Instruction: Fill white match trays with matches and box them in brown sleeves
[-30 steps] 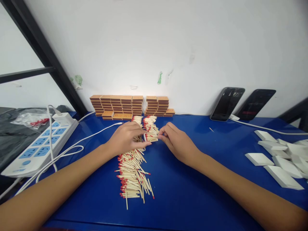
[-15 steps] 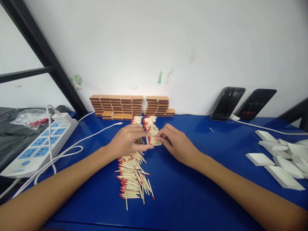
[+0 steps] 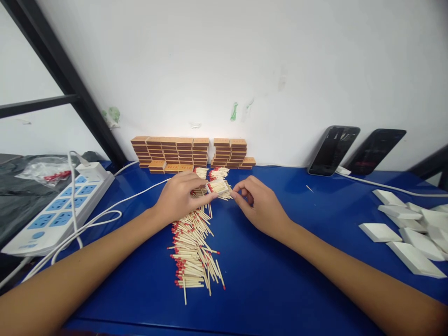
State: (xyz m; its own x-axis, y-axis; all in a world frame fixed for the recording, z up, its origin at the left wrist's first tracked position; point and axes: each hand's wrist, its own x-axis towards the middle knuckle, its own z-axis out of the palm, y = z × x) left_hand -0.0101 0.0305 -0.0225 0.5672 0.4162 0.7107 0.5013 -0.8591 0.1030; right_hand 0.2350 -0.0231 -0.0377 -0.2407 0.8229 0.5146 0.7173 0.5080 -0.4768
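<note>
My left hand [image 3: 182, 196] grips a small white matchbox tray [image 3: 217, 186] between thumb and fingers; red-headed matches lie inside it. The tray is tilted above a pile of loose matches on the blue table. Just to its right, my right hand [image 3: 257, 203] has thumb and forefinger pinched together close to the match ends. What sits between those fingertips, if anything, is too small to make out. A long spread of loose matches [image 3: 192, 247] runs toward me below my left hand, and more matches [image 3: 219, 172] lie behind the tray.
Stacked orange-brown matchboxes [image 3: 168, 151] line the wall. Several white empty trays [image 3: 380, 232] lie at the right. Two phones [image 3: 334, 151] lean on the wall. A power strip [image 3: 59, 210] and white cables [image 3: 115, 200] occupy the left. A single match [image 3: 309, 188] lies apart.
The tray has moved up and slightly left with my left hand and is now tilted. My right fingertips have come away from the matches in it and sit just beside the tray.
</note>
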